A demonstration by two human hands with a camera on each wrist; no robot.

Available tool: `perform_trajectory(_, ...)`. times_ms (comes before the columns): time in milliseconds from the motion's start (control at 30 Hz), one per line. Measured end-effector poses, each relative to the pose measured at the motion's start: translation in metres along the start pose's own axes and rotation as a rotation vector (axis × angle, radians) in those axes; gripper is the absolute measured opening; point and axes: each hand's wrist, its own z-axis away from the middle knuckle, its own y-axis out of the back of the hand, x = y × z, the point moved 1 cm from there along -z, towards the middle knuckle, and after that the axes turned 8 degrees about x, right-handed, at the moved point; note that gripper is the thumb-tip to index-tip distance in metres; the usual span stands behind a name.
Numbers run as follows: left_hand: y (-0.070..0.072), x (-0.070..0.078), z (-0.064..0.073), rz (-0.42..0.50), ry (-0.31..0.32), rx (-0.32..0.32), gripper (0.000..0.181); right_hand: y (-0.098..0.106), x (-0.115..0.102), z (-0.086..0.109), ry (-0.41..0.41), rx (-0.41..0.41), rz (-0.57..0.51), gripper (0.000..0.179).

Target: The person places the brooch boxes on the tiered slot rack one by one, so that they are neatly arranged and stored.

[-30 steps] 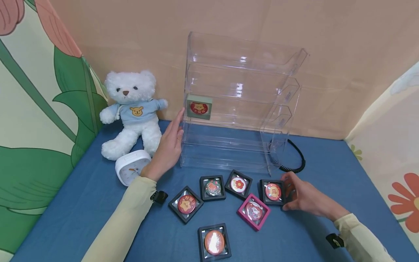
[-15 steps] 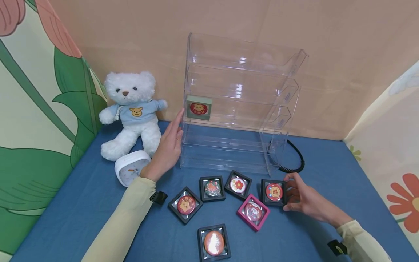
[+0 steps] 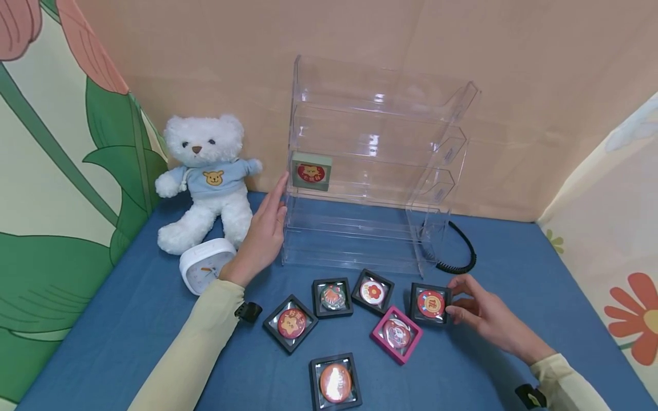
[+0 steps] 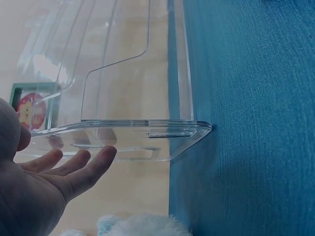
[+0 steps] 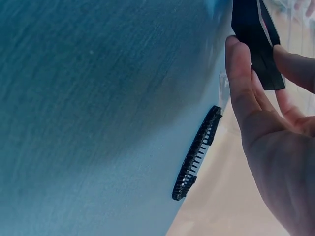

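Observation:
My right hand pinches a black-framed square display case at its right edge, thumb on the front and fingers behind. A round red, blue and yellow badge shows in its clear window. In the right wrist view this case is seen edge-on between thumb and fingers. My left hand has its fingers extended along the left side of a clear tiered acrylic rack; in the left wrist view the fingertips are right at the side panel. A green case with a red badge stands at the left of a middle tier.
Several cases lie in front of the rack, including a pink-framed one and a black-framed one nearest me. A white teddy bear and white clock stand left. A black coiled cord lies right of the rack.
The right hand's case has shifted slightly right and tilted, so its badge shows with less glare. The right thumb has moved up onto the front edge. The left hand stays at the rack.

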Motion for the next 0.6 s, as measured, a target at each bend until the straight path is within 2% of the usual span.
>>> perform_trajectory(233,-0.001,0.0,0.001,-0.005,0.005,-0.001,0.065,-0.002,-0.002,0.006,0.08,0.075,0.047,0.039)
perform_trajectory(433,0.0,0.0,0.001,-0.005,0.003,0.001,0.064,0.0,-0.011,0.008,0.139,0.181,0.131,0.041)
perform_trajectory(600,0.0,-0.001,0.0,-0.003,-0.003,0.002,0.064,0.002,-0.018,0.008,0.191,0.26,0.159,0.042)
